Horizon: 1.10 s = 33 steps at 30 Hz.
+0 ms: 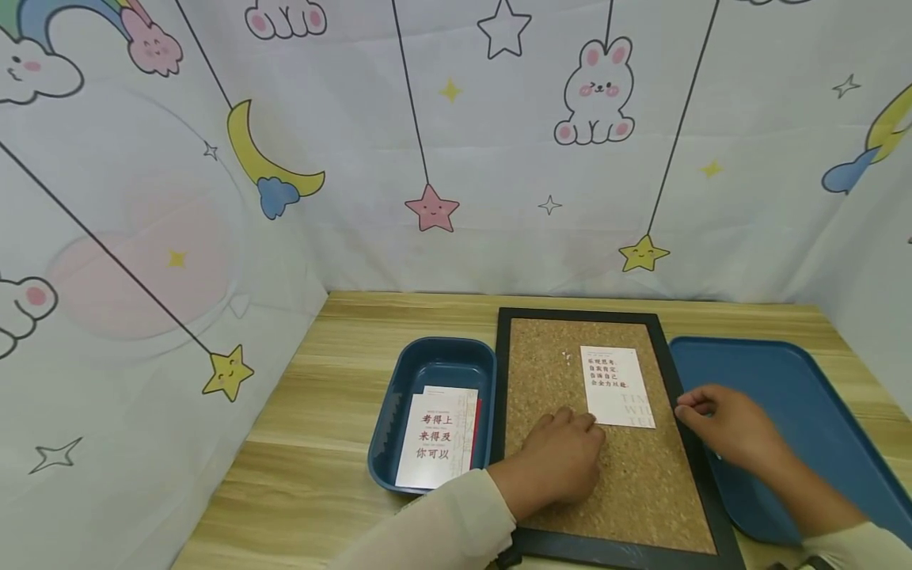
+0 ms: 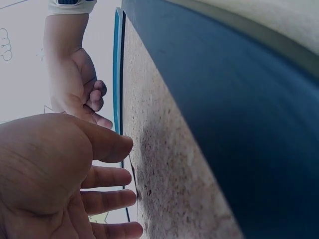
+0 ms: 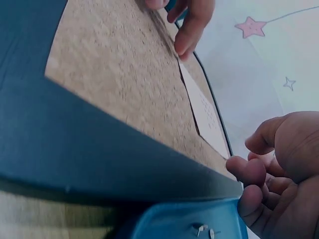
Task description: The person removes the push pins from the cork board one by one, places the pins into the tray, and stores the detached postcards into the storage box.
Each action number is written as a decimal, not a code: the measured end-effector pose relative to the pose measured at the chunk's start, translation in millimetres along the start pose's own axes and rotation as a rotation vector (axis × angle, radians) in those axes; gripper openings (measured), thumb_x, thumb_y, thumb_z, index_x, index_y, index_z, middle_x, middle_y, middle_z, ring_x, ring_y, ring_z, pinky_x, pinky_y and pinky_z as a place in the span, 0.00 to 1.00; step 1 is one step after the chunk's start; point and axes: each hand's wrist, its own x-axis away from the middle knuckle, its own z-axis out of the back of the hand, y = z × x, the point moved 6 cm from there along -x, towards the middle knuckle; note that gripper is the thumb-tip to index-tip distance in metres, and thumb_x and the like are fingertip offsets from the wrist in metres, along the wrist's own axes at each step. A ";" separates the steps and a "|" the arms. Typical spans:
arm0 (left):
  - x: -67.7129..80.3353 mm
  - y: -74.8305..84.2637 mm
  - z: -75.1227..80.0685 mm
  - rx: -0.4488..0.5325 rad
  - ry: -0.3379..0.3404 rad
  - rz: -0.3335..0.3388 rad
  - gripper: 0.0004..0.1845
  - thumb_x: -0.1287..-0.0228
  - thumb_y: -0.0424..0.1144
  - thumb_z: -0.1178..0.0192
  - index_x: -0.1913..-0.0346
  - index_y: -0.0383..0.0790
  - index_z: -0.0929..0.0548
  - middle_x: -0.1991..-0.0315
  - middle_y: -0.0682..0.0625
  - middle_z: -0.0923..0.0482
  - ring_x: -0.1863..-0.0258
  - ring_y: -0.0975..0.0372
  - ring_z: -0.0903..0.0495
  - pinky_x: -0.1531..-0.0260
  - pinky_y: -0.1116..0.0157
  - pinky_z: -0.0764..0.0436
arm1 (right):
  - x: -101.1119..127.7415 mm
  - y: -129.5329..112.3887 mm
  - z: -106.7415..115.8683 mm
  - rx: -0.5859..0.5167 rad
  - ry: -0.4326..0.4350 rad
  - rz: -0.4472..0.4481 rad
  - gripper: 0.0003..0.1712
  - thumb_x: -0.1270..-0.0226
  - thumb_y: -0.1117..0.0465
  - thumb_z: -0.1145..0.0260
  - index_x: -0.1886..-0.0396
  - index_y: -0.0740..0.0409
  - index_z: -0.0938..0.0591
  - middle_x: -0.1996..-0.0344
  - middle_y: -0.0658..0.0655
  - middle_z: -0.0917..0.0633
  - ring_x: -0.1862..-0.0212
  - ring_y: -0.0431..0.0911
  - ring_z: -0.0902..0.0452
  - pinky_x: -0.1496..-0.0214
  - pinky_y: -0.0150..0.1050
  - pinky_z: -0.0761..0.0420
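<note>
On one cork board (image 1: 627, 475), left hand (image 1: 563, 463) flat touches one card (image 1: 616, 385); right hand (image 1: 727, 427) curled.

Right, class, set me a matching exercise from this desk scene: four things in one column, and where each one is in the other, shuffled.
Things:
1. white card
2. stack of cards
3. flat blue tray
4. left hand

Places:
A. right of the cork board
B. lying on the cork
C. in the small blue bin
D. resting on the cork by the card's lower left corner

Pairs: 1-B, 2-C, 3-A, 4-D
</note>
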 end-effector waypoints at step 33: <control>-3.5 -1.5 -8.0 -0.013 -0.034 0.028 0.18 0.25 0.53 0.45 0.38 0.56 0.20 0.35 0.61 0.26 0.38 0.61 0.28 0.44 0.58 0.25 | -7.6 -12.3 -28.0 -0.344 -0.112 -0.118 0.26 0.23 0.56 0.39 0.39 0.74 0.26 0.58 0.62 0.14 0.62 0.49 0.18 0.64 0.45 0.19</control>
